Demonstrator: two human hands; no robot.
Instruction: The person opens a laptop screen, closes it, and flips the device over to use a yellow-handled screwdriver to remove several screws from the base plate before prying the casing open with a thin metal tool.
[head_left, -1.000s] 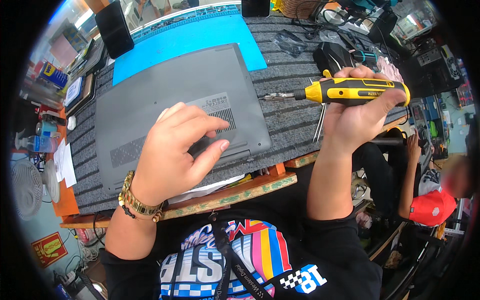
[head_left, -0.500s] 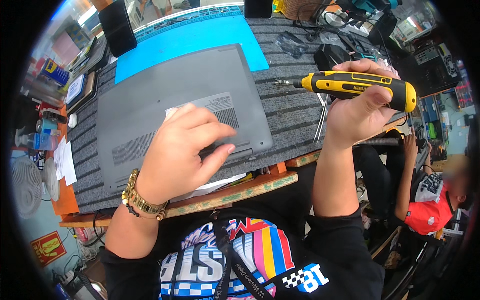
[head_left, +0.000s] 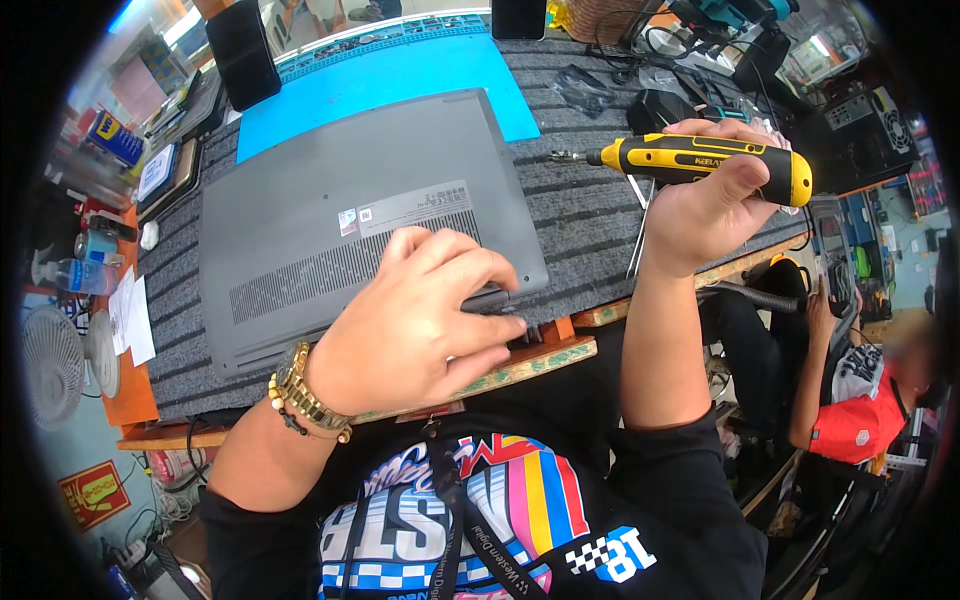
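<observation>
A grey laptop [head_left: 400, 150] lies bottom side up on a striped grey mat [head_left: 590, 230], its vent slots toward me. My left hand [head_left: 410, 320] is over the laptop's near edge by its right corner. Its fingers are bent but apart, and I see nothing between them. Raised to the right of the laptop, my right hand [head_left: 700, 220] is closed around a yellow-and-black cordless screwdriver [head_left: 690, 158]. The screwdriver's bit points left, above the mat and apart from the laptop. Something small seems to sit at the bit's tip, too small to make out.
A blue work mat [head_left: 400, 85] lies beyond the laptop. Tweezers [head_left: 640, 235] rest right of it, near a clear plastic bag [head_left: 583, 90]. A small fan [head_left: 55, 365] and a bottle [head_left: 75, 278] are at left. Another person in a red sleeve [head_left: 850, 430] is at right.
My left hand has moved right and nearer me, from over the vents to the laptop's near right edge, uncovering the label. The screwdriver has shifted slightly left, still in my right hand.
</observation>
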